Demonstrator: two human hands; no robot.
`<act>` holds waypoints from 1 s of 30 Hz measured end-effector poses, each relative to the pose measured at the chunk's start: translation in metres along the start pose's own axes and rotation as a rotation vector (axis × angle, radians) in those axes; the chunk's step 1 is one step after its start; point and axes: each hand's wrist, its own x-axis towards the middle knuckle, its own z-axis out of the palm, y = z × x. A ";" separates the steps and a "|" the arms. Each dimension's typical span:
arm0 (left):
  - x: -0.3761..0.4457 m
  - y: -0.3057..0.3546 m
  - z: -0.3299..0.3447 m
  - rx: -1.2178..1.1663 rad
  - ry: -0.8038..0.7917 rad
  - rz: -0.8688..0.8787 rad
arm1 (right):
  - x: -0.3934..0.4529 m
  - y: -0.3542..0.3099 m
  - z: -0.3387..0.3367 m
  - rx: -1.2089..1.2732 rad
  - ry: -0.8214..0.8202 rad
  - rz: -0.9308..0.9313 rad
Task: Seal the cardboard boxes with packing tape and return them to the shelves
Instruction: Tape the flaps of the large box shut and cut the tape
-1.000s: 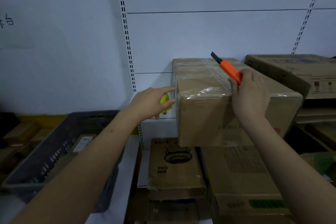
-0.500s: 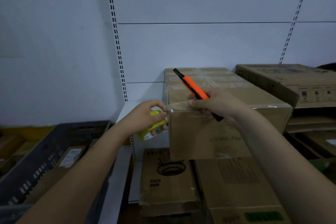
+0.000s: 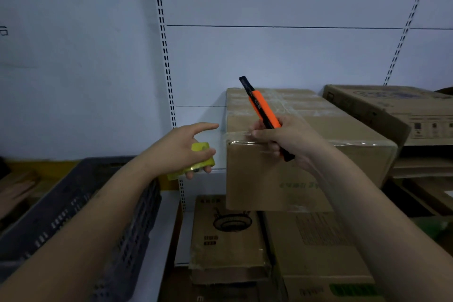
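The brown cardboard box with clear tape across its top (image 3: pixel 282 171) sits on the white shelf (image 3: pixel 215 171) at centre; the right hand (image 3: pixel 289 140), at the box's front top edge, grips an orange and black utility knife (image 3: pixel 263 110), fingers curled round it, blade end pointing to 11 o'clock; the left hand (image 3: pixel 181 149), at 9 o'clock just beside the box, holds a yellow tape dispenser (image 3: pixel 196 164), forefinger extended; a dark plastic crate (image 3: pixel 73 216) lies at 8 o'clock.

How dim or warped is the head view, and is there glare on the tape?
Head view: dim and bluish overall; wide-angle bend curves the slotted white shelf uprights; glare streaks on clear tape along the brown cardboard box edge; orange utility knife and yellow tape dispenser stay legible; lower corners darkest.
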 end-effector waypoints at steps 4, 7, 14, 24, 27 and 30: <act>-0.005 0.002 -0.004 0.048 0.018 -0.021 | 0.006 -0.017 0.000 0.061 -0.103 0.106; -0.007 0.001 -0.005 0.074 0.014 -0.022 | 0.014 -0.030 0.014 0.049 -0.132 0.161; -0.003 0.009 -0.004 0.047 0.048 -0.022 | 0.028 -0.026 0.032 -0.005 -0.229 0.142; 0.004 0.004 0.011 0.078 0.093 -0.042 | 0.006 0.001 0.038 -0.045 -0.085 -0.173; 0.008 0.004 0.013 0.117 0.193 -0.007 | 0.002 0.009 0.040 -0.198 0.219 -0.358; 0.010 0.001 0.018 0.121 0.261 0.007 | -0.006 0.027 0.026 -0.376 0.427 -0.372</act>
